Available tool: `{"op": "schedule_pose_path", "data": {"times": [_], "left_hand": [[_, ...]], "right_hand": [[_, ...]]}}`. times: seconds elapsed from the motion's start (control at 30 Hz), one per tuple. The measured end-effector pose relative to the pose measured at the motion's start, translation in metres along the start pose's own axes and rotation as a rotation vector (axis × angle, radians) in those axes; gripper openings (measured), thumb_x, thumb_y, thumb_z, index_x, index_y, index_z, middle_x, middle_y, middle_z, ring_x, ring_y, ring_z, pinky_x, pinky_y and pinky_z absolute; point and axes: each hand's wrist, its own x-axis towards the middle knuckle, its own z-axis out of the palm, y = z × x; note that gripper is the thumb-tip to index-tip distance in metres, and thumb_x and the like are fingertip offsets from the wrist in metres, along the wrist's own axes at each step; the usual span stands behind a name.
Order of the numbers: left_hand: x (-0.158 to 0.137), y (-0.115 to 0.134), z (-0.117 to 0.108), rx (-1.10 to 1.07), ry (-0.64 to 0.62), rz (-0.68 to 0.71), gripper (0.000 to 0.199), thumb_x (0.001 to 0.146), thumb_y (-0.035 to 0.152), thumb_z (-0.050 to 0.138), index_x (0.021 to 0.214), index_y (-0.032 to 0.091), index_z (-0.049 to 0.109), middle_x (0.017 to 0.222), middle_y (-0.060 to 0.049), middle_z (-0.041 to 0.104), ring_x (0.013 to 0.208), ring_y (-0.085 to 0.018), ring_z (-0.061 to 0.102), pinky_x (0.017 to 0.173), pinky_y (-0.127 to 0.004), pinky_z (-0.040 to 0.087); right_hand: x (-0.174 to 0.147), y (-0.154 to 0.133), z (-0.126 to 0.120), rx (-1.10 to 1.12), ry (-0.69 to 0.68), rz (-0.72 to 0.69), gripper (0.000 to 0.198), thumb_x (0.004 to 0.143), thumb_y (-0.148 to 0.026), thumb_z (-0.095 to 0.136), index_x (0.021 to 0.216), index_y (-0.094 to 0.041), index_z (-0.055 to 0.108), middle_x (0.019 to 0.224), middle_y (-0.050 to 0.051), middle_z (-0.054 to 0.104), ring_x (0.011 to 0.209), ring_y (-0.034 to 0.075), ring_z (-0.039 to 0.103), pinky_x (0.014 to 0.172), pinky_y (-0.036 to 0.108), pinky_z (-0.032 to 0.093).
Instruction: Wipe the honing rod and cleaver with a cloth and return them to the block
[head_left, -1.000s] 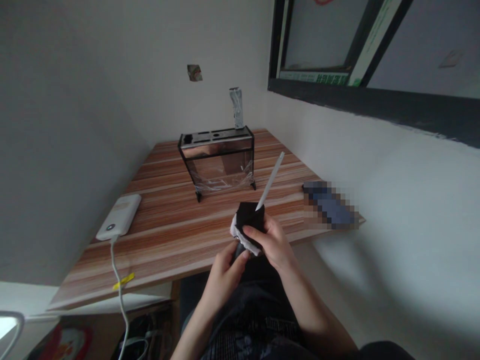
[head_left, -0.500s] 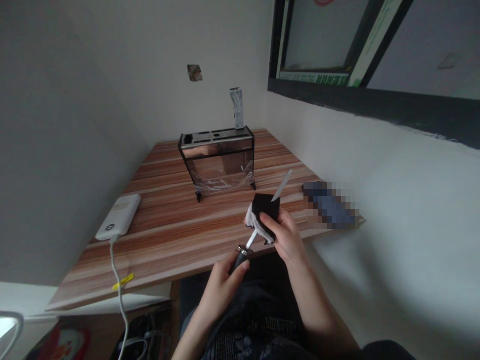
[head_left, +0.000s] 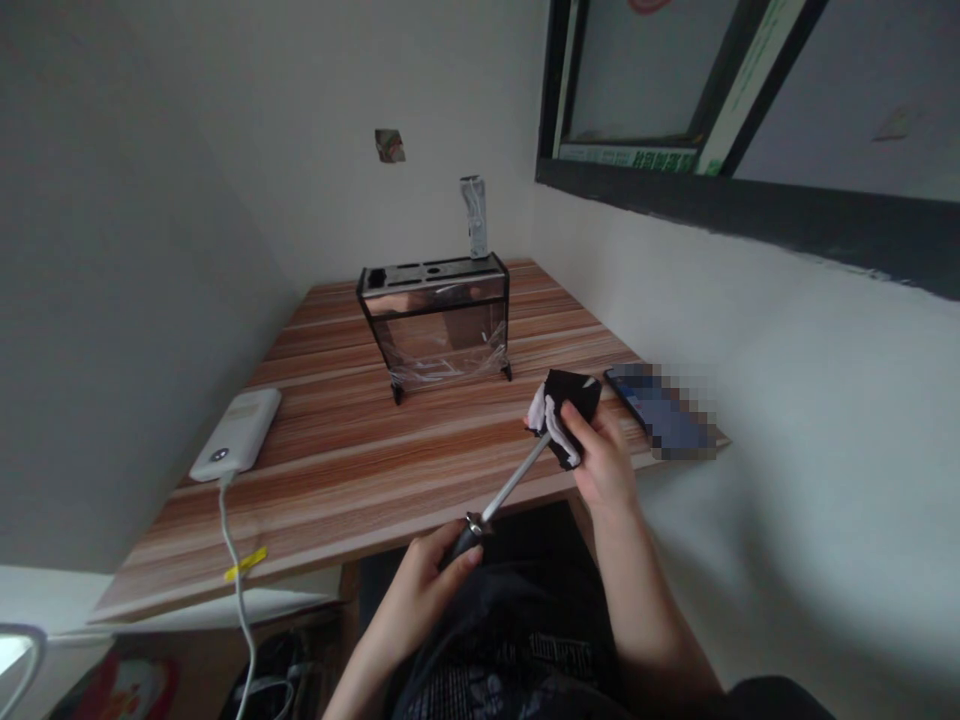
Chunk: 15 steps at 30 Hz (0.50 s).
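We note the left grip (head_left: 429, 572) closed on the black handle (head_left: 465, 541) of a rod (head_left: 515, 481); the right grip (head_left: 604, 462) pinches dark cloth (head_left: 567, 388) around its far end.

We cannot see the stretch of the rod (head_left: 517, 480) inside the black cloth (head_left: 581, 392), nor the rear of its handle (head_left: 463, 543) inside the left hand (head_left: 424, 588). Pixelation blurs the dark flat object (head_left: 664, 412), and the bottom edge cuts off the white cable (head_left: 239, 595).
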Motion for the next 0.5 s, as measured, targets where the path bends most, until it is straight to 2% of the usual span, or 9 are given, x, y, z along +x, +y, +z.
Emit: {"op": "schedule_pose_path", "data": {"times": [0.13,0.4,0.5], "left_hand": [[-0.0019,-0.0058,-0.0015,-0.002,-0.015,-0.005,0.036,0.091,0.047,0.050,0.089,0.013,0.061,0.080,-0.002,0.056,0.080,-0.017,0.049,0.070,-0.023,0.035],[-0.0036,-0.0004,-0.0037,-0.034,-0.046,-0.023,0.037,0.090,0.048,0.051,0.088,0.012,0.062,0.079,-0.001,0.055,0.076,-0.016,0.046,0.068,-0.023,0.034],[-0.0037,0.0004,-0.0024,-0.049,-0.053,-0.031,0.037,0.090,0.048,0.051,0.087,0.012,0.062,0.078,-0.001,0.055,0.075,-0.016,0.046,0.068,-0.023,0.034]], "right_hand": [[0.0027,-0.0016,-0.0025,0.004,0.020,-0.059,0.022,0.076,-0.039,0.073,0.084,-0.019,0.068,0.074,0.003,0.071,0.069,0.019,0.068,0.065,0.032,0.055],[0.0083,0.0026,-0.0081,0.020,0.208,-0.103,0.031,0.070,-0.047,0.077,0.080,-0.018,0.068,0.068,0.001,0.070,0.062,0.017,0.067,0.058,0.028,0.055],[0.0084,0.0024,-0.0064,0.025,0.218,-0.111,0.030,0.072,-0.047,0.075,0.079,-0.018,0.068,0.066,0.001,0.069,0.059,0.016,0.067,0.055,0.027,0.054]]}}
